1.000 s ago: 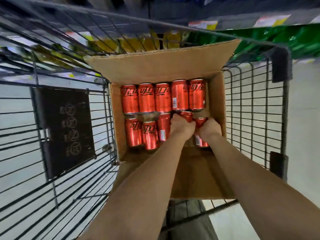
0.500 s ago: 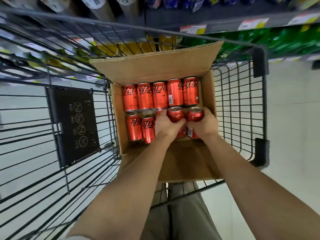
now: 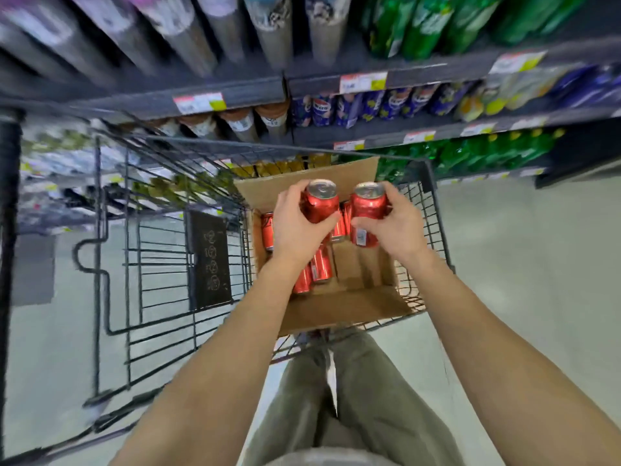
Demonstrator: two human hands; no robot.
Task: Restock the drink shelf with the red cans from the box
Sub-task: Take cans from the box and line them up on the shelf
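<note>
left hand (image 3: 297,227) wrapped round 1 red can (image 3: 321,201), right hand (image 3: 391,223) round another (image 3: 368,213), both above box (image 3: 353,297).

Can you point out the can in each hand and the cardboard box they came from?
Left-hand can (image 3: 321,203), head view, on its red side wall.
Right-hand can (image 3: 369,205), head view, on its red side wall.
Cardboard box (image 3: 349,309), head view, on its near flap.

Bright, even store light from overhead, soft faint shadows, strong motion blur on the shelf bottles (image 3: 188,38) from 10 to 2 o'clock, wide-angle bending of the cart wires (image 3: 100,264) toward 9 o'clock, dull sheen on can tops (image 3: 322,187), centre sharpest, price tags unreadable
</note>
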